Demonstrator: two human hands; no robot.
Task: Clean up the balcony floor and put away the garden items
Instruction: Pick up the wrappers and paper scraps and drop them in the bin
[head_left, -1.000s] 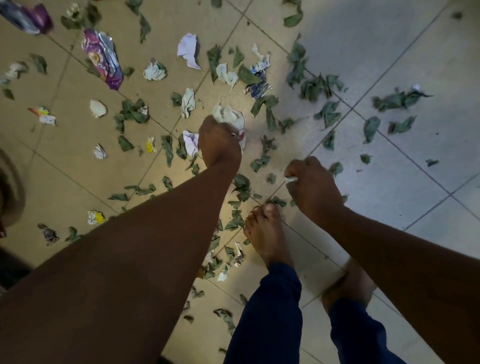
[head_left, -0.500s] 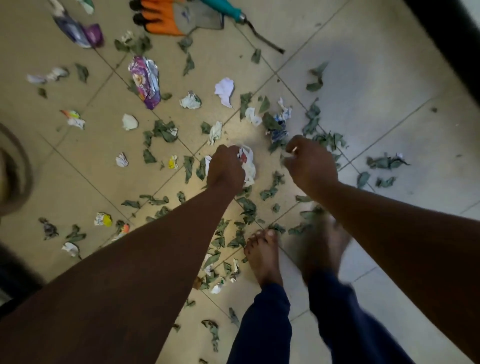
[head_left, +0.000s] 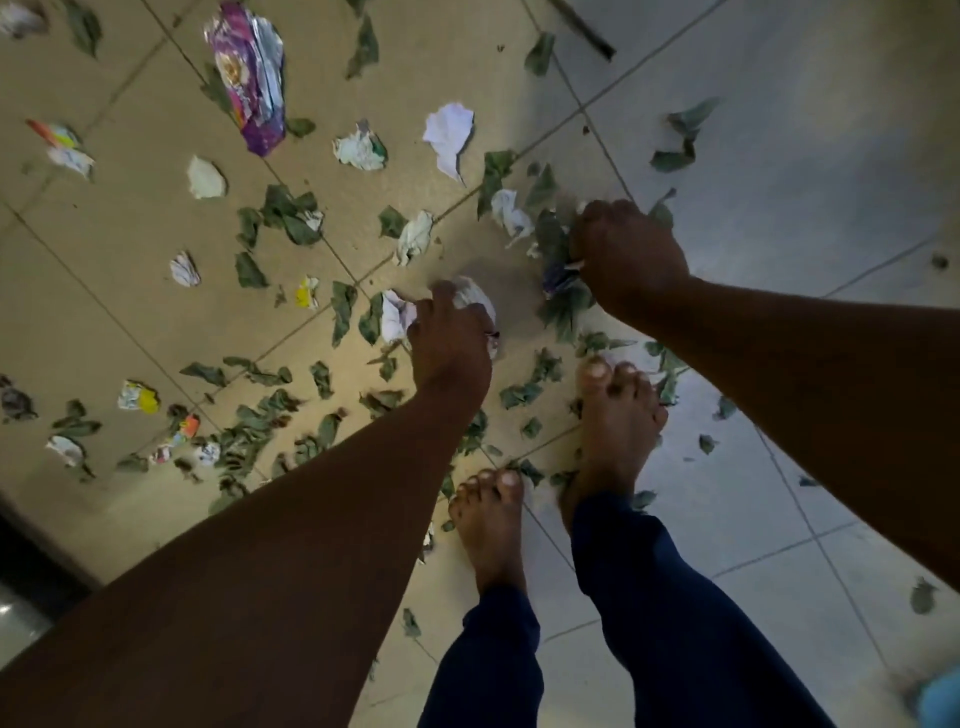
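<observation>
Stooping over the littered floor, the person keeps both hands low to gather scraps by the fistful: the left hand closes its grip on crumpled white paper, the right hand on leaves and scraps, while more leaves lie just beside both fists.

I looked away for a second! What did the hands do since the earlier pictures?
The right hand reached forward and now grips leaves and paper scraps. The left hand reached toward another white paper while holding its paper wad. The right foot stepped forward. The purple wrapper stayed put.
</observation>
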